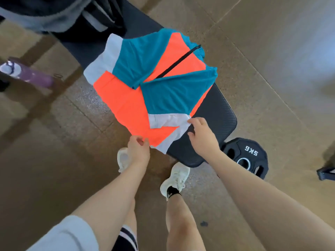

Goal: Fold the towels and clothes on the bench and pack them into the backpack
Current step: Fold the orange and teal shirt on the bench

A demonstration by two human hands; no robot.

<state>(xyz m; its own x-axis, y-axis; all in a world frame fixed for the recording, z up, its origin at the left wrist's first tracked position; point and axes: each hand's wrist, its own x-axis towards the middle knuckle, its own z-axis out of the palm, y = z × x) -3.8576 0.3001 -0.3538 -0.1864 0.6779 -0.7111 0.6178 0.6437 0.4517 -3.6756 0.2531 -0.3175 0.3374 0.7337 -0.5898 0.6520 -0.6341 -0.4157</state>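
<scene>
An orange, teal and white zip jacket (126,104) lies spread on the black padded bench (217,109), both sleeves folded across its front. My left hand (138,151) pinches the orange hem at the near left corner, which hangs off the bench edge. My right hand (201,136) presses on the white hem band at the near right, fingers bent onto the cloth. A dark backpack (101,17) with grey straps stands at the bench's far end, with grey and dark cloth (45,17) heaped beside it.
A black 5KG weight plate (244,156) lies on the floor right of the bench's near end. A purple bottle (27,73) lies on the floor at the left. My white shoes (174,178) stand by the bench. Brown tiled floor surrounds everything.
</scene>
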